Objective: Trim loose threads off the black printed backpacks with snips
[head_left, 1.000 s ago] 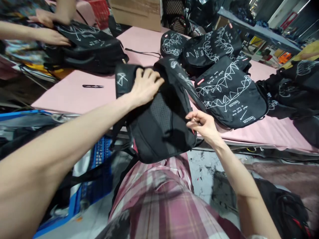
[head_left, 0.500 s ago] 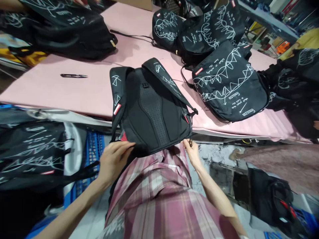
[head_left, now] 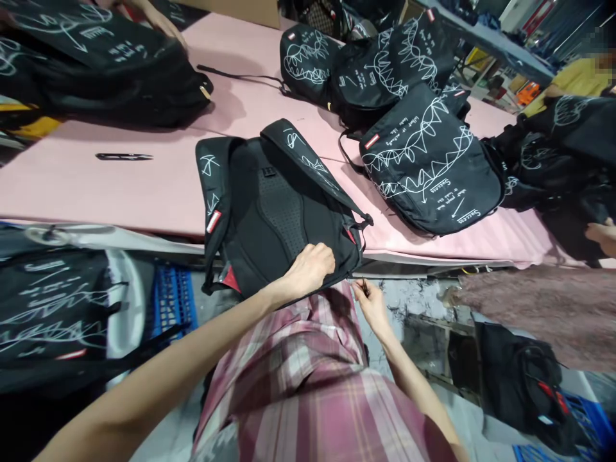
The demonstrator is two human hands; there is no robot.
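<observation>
A black backpack point(head_left: 245, 212) lies on the pink table's front edge, its padded back panel and shoulder straps facing up and its bottom edge towards me. My left hand point(head_left: 312, 266) rests over the lower part of the panel, near the bottom edge, with its fingers curled closed on the fabric; the fingertips are partly hidden. Just off the bag's lower right corner, my right hand point(head_left: 370, 301) is closed around a small dark tool point(head_left: 366, 289) that looks like thread snips, mostly covered by the fingers. A second pair of black snips point(head_left: 124, 156) lies on the table at left.
Another printed black backpack point(head_left: 433, 160) lies right of mine on the pink table point(head_left: 163, 186), with several more behind it. At upper left, a person's hand point(head_left: 161, 22) touches a black bag point(head_left: 120, 83). Below left, a bag point(head_left: 58, 301) sits by a blue crate point(head_left: 173, 298).
My left hand has moved right, from the bag's lower left corner onto its lower panel. My right hand has come slightly away from the corner. The view has shifted a little.
</observation>
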